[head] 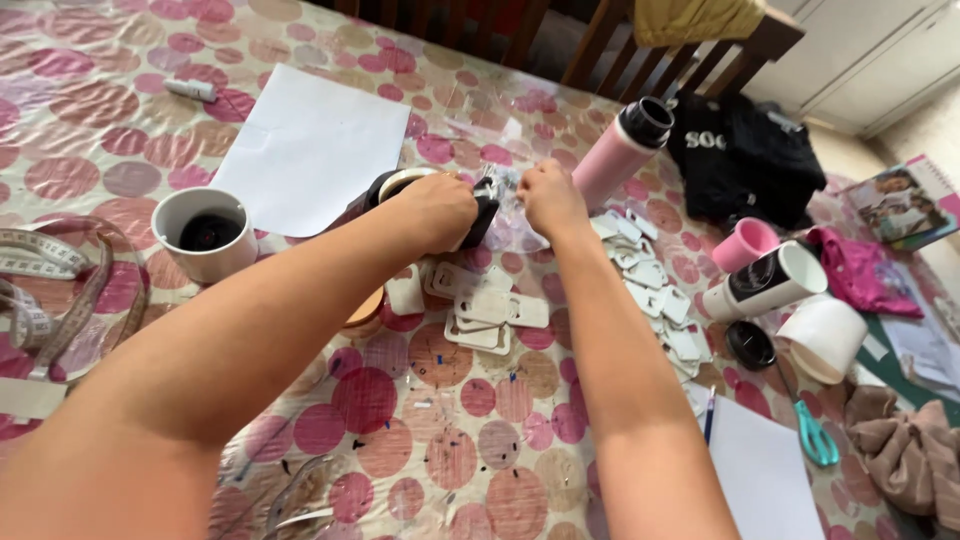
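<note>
The left hand (pixel 437 208) has its grip clamped on a black tape dispenser (pixel 478 205), far in the middle of the counter (pixel 480 440). Just right of it, the right hand (pixel 549 197) pinches a clear plastic piece (pixel 518 228). White tags (pixel 487 310) lie near, below both hands. A white cup (pixel 203 232) stands at the left.

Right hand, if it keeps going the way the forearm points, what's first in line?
Likely the pink bottle, lying just beyond the right hand; depth is unclear, so it may pass beside it.
</note>
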